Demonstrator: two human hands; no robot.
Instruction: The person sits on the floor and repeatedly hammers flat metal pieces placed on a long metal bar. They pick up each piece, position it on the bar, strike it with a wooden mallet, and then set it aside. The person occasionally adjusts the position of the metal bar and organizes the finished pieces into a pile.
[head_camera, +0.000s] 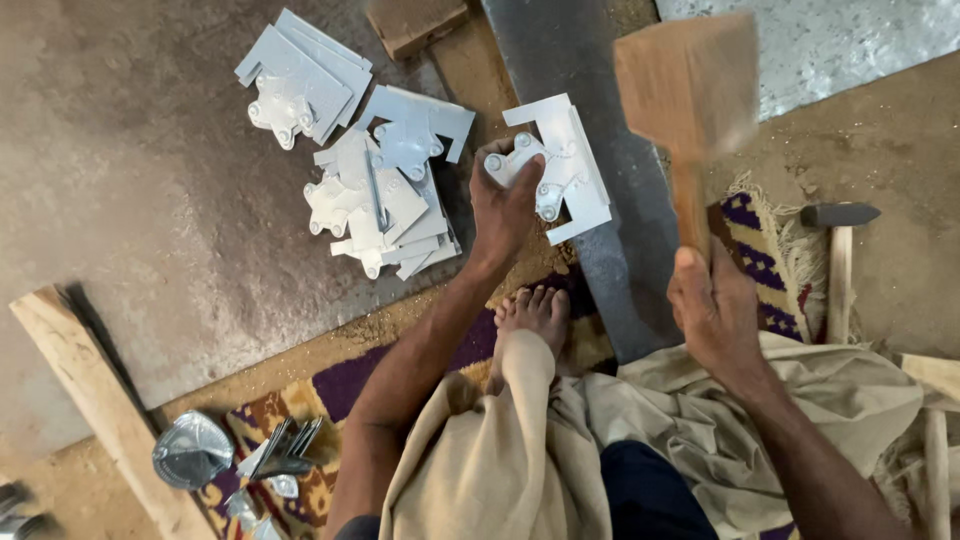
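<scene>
- The left hand (505, 200) presses down on a flat, pale grey sheet-metal bracket with riveted round lobes (560, 165), fingers spread over its near left corner, the thumb beside one of the rivets.
- The bracket lies on a long dark steel bar (620, 260) that runs away from the person across the floor; part of the bracket overhangs the bar's left edge.
- The right hand (715, 315) is closed round the handle of a wooden mallet with a square block head (690, 85), held upright; the head is raised above and to the right of the bracket, apart from it, and is blurred.
- The bracket sits between the two hands, touching the left hand and clear of the right.
- A loose pile of similar pale grey metal brackets (385, 190) lies on the concrete floor (130, 200) just left of the left hand; a smaller stack lies beyond it.
- The person's bare foot (535, 310) rests on a purple patterned rug (345, 380), just beside the bar and below the left hand.
- A steel-headed hammer with a wooden handle (838, 250) lies on the ground to the right of the right hand.
</scene>
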